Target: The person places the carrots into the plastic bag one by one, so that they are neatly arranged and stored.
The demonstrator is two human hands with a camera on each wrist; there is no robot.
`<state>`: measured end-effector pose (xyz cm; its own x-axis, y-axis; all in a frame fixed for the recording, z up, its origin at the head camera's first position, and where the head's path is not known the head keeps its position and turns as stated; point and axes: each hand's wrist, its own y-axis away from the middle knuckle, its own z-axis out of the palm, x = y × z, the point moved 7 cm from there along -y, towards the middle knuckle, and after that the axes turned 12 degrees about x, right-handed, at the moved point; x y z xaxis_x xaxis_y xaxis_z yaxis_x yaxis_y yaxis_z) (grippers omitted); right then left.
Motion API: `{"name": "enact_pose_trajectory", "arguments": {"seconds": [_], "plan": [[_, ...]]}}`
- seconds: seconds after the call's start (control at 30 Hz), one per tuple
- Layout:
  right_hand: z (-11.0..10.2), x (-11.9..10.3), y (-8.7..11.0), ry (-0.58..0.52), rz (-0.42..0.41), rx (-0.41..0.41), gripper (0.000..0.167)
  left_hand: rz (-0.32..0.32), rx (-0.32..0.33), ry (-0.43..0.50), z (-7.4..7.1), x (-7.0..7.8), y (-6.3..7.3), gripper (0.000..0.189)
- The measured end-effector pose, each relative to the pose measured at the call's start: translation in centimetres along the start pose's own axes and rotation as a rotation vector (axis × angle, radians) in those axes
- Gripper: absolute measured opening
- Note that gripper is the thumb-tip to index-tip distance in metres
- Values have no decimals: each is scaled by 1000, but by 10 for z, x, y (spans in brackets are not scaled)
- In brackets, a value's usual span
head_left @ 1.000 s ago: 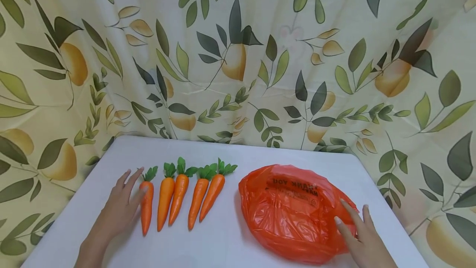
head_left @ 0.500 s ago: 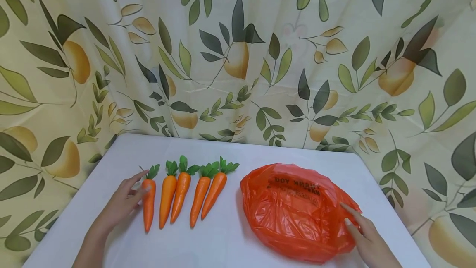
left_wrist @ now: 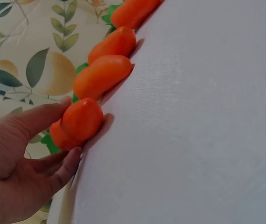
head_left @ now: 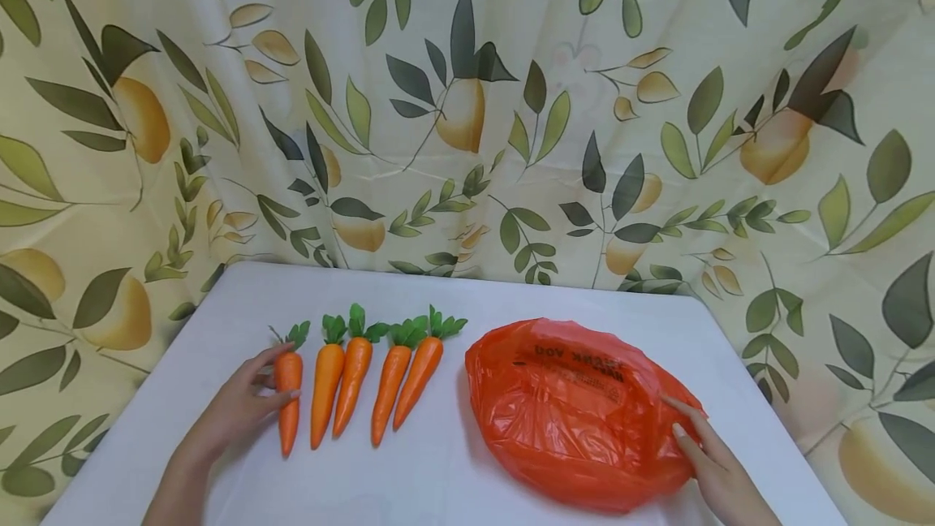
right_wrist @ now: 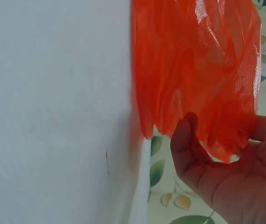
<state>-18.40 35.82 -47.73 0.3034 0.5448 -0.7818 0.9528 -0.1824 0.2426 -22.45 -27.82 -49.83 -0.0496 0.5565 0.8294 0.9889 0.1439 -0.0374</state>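
Observation:
At the left end of a row of orange carrots, my left hand (head_left: 241, 408) holds the leftmost carrot (head_left: 289, 416) between thumb and fingers. That carrot (left_wrist: 85, 119) lies on the table, its tip toward the left wrist camera. Several other carrots (head_left: 325, 384) with green leafy tops lie side by side to its right. A red plastic bag (head_left: 562, 428) with dark printing sits with its mouth spread wide on the right half of the table. My right hand (head_left: 723, 469) grips the bag's right side; the right wrist view shows fingers and thumb on either side of the red film (right_wrist: 198, 70).
The white table (head_left: 409, 485) carries the carrots and the bag. A curtain (head_left: 467, 209) printed with leaves and fruit hangs behind it and along both sides. Between the rightmost carrot (head_left: 419, 384) and the bag lies a strip of bare tabletop.
My left hand has come in from beside the leftmost carrot and closed its thumb and fingers on it. My right hand stays at the bag's right side, its fingers drawn slightly closer together.

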Motion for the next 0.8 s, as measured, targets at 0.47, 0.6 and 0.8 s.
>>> {"name": "enact_pose_trajectory", "arguments": {"seconds": [0.47,0.6,0.8], "plan": [[10,5,1,-214,-38,-6,63,-94,-26,-13,2,-4,0,89],[13,4,3,-315,-80,-19,56,-90,-20,-25,3,-5,3,88],[14,3,6,-318,-115,45,51,-69,-2,-3,2,-2,6,89]]}}
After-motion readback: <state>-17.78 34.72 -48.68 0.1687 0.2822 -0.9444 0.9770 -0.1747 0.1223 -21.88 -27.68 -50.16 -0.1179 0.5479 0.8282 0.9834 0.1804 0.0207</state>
